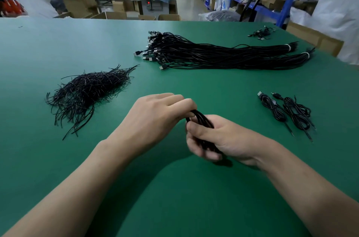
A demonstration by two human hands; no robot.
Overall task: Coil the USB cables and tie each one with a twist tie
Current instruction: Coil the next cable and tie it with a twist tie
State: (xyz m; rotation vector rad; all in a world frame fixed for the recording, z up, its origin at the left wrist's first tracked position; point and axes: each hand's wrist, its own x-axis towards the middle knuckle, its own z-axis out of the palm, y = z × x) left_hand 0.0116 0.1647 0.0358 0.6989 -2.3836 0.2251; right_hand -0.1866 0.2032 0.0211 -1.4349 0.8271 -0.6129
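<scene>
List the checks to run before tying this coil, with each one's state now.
1. Coil gripped by left hand and right hand: ok.
2. Loops gathered, no strand hanging loose: cannot tell, the fingers cover much of it.
3. Twist tie ready in a hand: cannot tell, none shows.
4. Twist tie pile lying on the left hand's side: ok.
5. Two coiled cables at right lie apart from the hands: ok.

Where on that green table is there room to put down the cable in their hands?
Bare table lies behind the twist tie pile, and between the right hand and the two coiled cables. Crowded at the long cable bundle.
</scene>
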